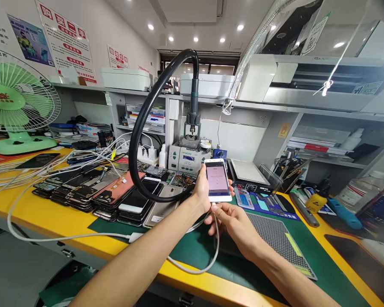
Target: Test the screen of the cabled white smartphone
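Gripping the white phone (217, 183) by its sides, my left hand (202, 187) is holding it, screen lit, in front of a grey machine (176, 160) on the yellow workbench (51, 216). My right hand (236, 224) is pinching the end of a white cable (196, 272) at the phone's bottom edge, and I am seeing stacked phones (83, 194) lying to the left.

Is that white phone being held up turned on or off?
On. The white smartphone has a lit, pinkish screen showing text too small to read.
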`<move>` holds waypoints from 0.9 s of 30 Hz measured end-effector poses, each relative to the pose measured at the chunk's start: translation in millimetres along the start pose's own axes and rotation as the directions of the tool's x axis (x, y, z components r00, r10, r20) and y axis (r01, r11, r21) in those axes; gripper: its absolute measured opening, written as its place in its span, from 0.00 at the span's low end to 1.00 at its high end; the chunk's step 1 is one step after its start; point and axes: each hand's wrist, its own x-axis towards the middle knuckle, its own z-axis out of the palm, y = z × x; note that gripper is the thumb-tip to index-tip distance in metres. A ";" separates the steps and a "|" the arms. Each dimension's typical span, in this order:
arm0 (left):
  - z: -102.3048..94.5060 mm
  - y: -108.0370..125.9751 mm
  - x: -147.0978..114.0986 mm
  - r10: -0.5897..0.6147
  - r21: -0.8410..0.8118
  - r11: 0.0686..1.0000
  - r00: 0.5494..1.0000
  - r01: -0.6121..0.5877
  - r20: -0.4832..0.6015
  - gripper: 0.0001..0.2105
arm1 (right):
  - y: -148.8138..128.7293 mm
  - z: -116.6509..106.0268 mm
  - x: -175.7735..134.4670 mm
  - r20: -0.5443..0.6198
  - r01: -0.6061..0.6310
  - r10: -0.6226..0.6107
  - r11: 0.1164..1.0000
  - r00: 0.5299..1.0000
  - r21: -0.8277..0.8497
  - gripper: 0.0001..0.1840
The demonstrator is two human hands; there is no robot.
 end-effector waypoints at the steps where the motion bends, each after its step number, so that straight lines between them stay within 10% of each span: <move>1: 0.6 -0.2 -0.3 -0.002 0.000 1.000 1.000 0.002 0.001 0.39 | 0.4 -0.2 0.2 0.002 0.001 -0.001 1.000 1.000 -0.001 0.25; 13: 4.8 3.4 -7.4 -0.044 0.036 0.999 0.997 0.041 0.066 0.39 | -7.7 -13.0 0.1 0.092 -0.160 0.148 0.978 0.985 0.131 0.21; 18: 6.6 7.6 -11.8 -0.017 0.001 1.000 0.994 0.017 0.110 0.31 | -16.1 -36.0 3.5 -0.098 -0.105 0.155 0.913 0.983 0.393 0.14; 27: 18.2 -3.4 -18.0 -0.409 0.103 0.912 0.873 0.396 0.264 0.28 | -16.9 -56.0 11.9 -0.306 0.079 0.001 0.966 0.952 0.248 0.13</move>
